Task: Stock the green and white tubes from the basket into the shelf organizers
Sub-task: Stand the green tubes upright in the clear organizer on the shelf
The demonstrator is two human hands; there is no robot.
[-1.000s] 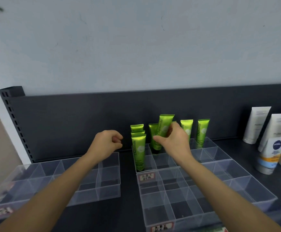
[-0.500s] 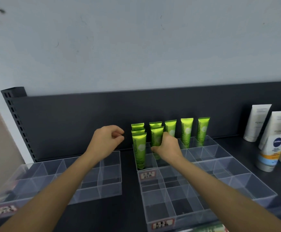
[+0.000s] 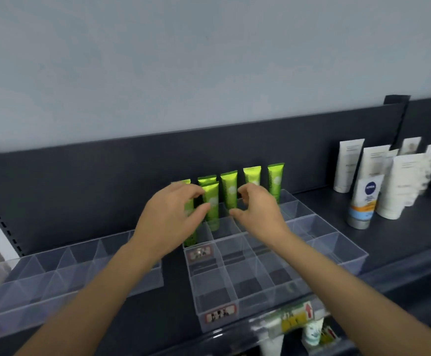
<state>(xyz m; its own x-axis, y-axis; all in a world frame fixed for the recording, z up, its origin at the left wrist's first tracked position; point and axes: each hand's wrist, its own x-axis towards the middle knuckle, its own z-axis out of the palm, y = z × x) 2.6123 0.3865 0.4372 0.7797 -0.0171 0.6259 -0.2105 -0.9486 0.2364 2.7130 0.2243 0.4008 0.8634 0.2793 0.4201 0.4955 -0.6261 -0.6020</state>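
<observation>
Head shows green tube (image 3: pixel 212 201) between left hand (image 3: pixel 169 222) and right hand (image 3: pixel 259 214).

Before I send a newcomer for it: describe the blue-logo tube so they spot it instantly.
On the dark shelf, go to the white tubes at its right end. The blue-logo tube stands frontmost; it alone has an orange band and grey cap.

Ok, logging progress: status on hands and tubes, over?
Right hand open, empty; left hand over front-left tube, grip unclear. Green tubes upright in organizer. Nothing blocking.
</observation>
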